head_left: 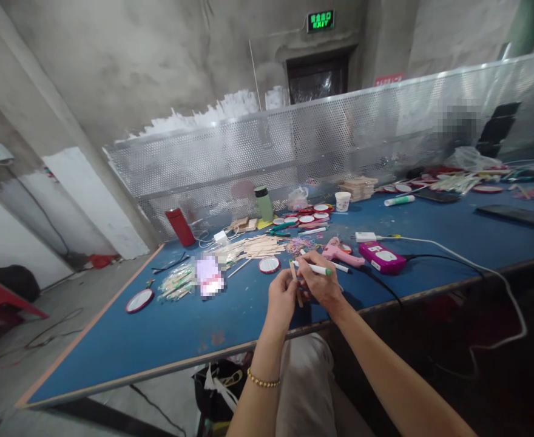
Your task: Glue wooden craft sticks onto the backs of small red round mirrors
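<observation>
My left hand (283, 291), with a gold bead bracelet on its wrist, pinches a wooden craft stick (293, 271) upright near the table's front edge. In my right hand (320, 282) is a white marker (313, 267) with green ends, its tip close to the top of the stick. Just beyond the hands lie a round red-rimmed mirror (269, 264), a pile of wooden sticks (260, 246) and a tangle of colored bands (302, 244). A pink glue gun (342, 252) rests to the right of my right hand.
On the blue table (167, 343) stand a red bottle (180, 227), a green bottle (263, 204) and a paper cup (342, 201). A magenta box (381, 258) with cables lies at right. Green-tipped sticks (178, 283) and another mirror (139, 300) lie left. A perforated metal panel (230, 158) borders the back.
</observation>
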Tool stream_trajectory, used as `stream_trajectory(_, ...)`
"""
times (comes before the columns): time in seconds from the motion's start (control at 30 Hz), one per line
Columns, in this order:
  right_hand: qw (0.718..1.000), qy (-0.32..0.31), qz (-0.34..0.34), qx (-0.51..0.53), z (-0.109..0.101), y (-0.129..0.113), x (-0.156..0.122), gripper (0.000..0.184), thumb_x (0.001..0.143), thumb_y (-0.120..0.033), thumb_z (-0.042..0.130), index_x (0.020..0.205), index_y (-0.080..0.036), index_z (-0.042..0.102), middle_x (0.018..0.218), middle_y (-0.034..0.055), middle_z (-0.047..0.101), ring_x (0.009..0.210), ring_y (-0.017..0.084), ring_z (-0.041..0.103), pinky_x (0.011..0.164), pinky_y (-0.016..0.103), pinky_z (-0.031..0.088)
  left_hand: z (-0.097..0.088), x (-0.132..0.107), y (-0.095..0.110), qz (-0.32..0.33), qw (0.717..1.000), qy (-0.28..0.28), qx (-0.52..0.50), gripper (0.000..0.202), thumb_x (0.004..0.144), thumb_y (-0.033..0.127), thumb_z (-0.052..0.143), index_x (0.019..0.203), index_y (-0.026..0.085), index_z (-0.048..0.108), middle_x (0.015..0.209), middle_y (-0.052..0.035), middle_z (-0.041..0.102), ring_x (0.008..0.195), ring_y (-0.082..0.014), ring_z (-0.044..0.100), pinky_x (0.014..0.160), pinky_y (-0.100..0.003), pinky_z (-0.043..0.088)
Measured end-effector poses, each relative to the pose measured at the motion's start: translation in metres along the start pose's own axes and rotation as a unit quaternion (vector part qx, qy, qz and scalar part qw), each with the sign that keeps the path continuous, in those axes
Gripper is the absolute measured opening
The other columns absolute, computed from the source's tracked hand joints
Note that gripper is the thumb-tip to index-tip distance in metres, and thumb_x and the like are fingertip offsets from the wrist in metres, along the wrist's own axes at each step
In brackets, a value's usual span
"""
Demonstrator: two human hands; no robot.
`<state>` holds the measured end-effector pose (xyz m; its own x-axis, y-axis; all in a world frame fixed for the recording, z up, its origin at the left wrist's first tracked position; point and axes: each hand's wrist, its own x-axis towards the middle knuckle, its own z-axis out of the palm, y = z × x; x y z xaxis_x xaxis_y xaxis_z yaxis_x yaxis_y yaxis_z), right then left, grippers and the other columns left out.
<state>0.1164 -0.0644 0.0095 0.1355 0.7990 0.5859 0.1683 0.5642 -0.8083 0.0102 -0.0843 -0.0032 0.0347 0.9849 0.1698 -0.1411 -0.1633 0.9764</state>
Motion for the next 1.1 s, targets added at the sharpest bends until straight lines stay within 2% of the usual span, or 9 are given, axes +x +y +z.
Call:
stream_trajectory(0.43,1.0,0.005,0.004,-0.005,0.0005,0.0002,-0.0005,0.023,0.086,-0.039,0.053,0.071,-0.022,0.055,0.055,-0.0023,0.058,0.047,0.013,0.055,0.047,0.024,0.045,-0.0007,-0.0003,-0.0015,0.001,1.0,-0.001,0.004,0.032,0.074,0.045,0.068,0.086,0.016,0.062,0.062,0.0024,0.061,0.045,-0.0123,0.058,0.049,-0.026,0.052)
stream_trajectory(0.9,1.0,-0.002,0.005,0.001,0.0009,-0.0014,-0.0003,0.023,0.087,-0.038,0.052,0.07,-0.022,0.054,0.054,-0.0025,0.057,0.047,0.013,0.055,0.044,0.023,0.044,0.0005,-0.0003,0.001,0.006,1.0,0.0,0.0,0.033,0.07,0.047,0.07,0.08,0.017,0.06,0.059,0.0043,0.059,0.039,-0.0074,0.048,0.042,-0.021,0.044)
stream_trajectory(1.1,1.0,0.001,0.007,0.001,0.001,-0.0032,-0.0001,0.024,0.086,-0.038,0.052,0.069,-0.022,0.055,0.055,-0.0025,0.057,0.047,0.013,0.055,0.044,0.022,0.044,0.0003,0.0001,-0.0009,-0.003,1.0,0.003,-0.001,0.032,0.07,0.045,0.071,0.083,0.017,0.061,0.06,0.0034,0.06,0.042,-0.0101,0.054,0.045,-0.023,0.047)
